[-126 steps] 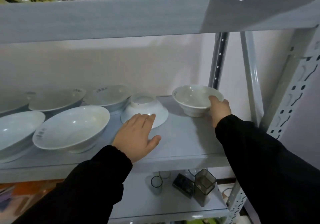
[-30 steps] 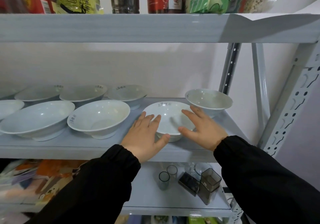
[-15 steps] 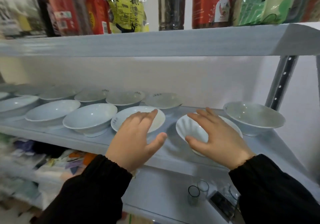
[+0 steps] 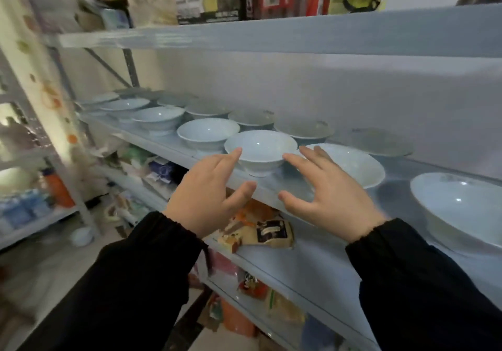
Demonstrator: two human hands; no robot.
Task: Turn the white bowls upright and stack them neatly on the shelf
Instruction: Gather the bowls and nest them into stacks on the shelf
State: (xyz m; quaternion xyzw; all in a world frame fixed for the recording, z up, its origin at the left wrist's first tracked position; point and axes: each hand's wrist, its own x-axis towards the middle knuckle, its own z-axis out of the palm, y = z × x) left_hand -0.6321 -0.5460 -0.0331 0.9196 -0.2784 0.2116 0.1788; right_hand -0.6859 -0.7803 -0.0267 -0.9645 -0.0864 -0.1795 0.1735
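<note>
Several white bowls stand upright in two rows along the grey shelf [image 4: 271,195]. One upright bowl [image 4: 260,149] sits near the front edge, straight ahead. My left hand [image 4: 212,198] hovers just left of it and my right hand [image 4: 326,195] just right of it, both with fingers spread and holding nothing. Behind my right hand is another upright bowl [image 4: 361,166]. A larger bowl [image 4: 461,206] sits at the far right, and a further one [image 4: 207,133] stands to the left of the centre bowl. The view is motion-blurred.
The shelf above [image 4: 271,32] carries packets and bottles close over the bowls. Snack packets [image 4: 260,231] lie on the shelf below. A second rack [image 4: 27,160] with bottles stands at the left, with floor between.
The view has swung left, so more of the bowl row and the left rack show. Both hands moved left along the shelf and now flank a different upright bowl.
</note>
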